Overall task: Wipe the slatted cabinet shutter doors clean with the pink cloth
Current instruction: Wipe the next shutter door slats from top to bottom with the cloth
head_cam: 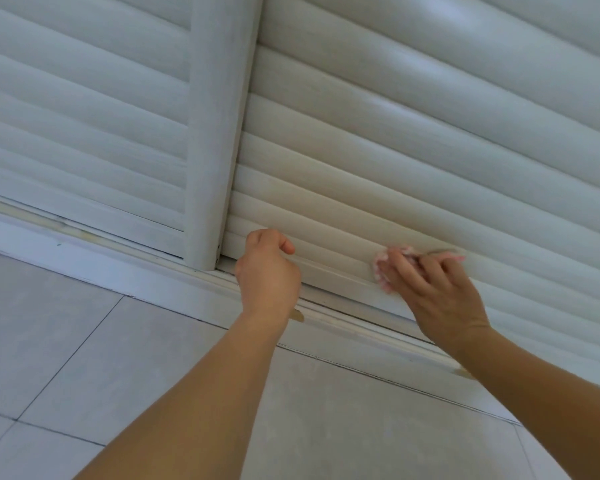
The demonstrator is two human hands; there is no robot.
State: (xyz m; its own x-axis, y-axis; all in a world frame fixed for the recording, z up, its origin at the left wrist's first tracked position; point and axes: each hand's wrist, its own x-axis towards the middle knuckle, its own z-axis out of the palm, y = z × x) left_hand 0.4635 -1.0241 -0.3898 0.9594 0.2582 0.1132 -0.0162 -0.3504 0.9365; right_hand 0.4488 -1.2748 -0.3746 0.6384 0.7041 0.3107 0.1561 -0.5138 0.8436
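Note:
Two white slatted shutter doors fill the upper view: the right door (413, 140) sits behind the left door (84, 116), whose upright frame post (219, 133) overlaps it. My right hand (433, 292) presses the pink cloth (383, 263) flat against the lowest slats of the right door; only the cloth's edge shows past my fingers. My left hand (267, 271) is curled into a loose fist, holding nothing, resting by the bottom rail of the right door just right of the post.
A white floor track (118, 258) runs diagonally under the doors. Pale grey floor tiles (136, 358) cover the lower part of the view. A small tan patch (297, 315) marks the track beside my left wrist.

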